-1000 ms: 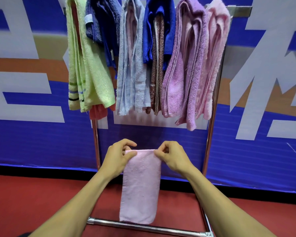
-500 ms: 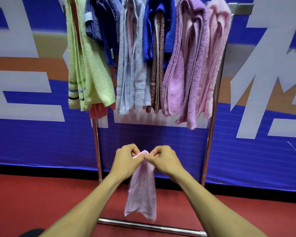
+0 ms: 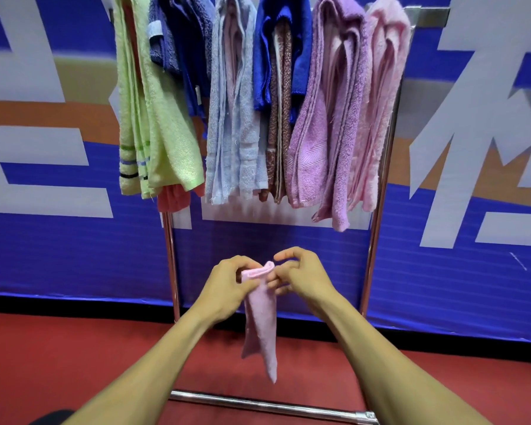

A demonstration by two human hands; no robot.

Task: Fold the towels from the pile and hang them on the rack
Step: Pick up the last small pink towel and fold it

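Most of the job looks done: the chrome rack (image 3: 380, 185) already carries a crowded row of folded towels across its top bar, from the lime green towel (image 3: 163, 124) on the left through blues and purple to the pale pink towel (image 3: 380, 87) on the right. 1 small pink towel (image 3: 261, 320) is not yet hung; it dangles folded narrow in front of the rack, above the base bar (image 3: 258, 404), its top edge pinched by the left hand (image 3: 224, 286) while the right hand (image 3: 304, 277) touches it with loosely curled fingers, and no pile shows.
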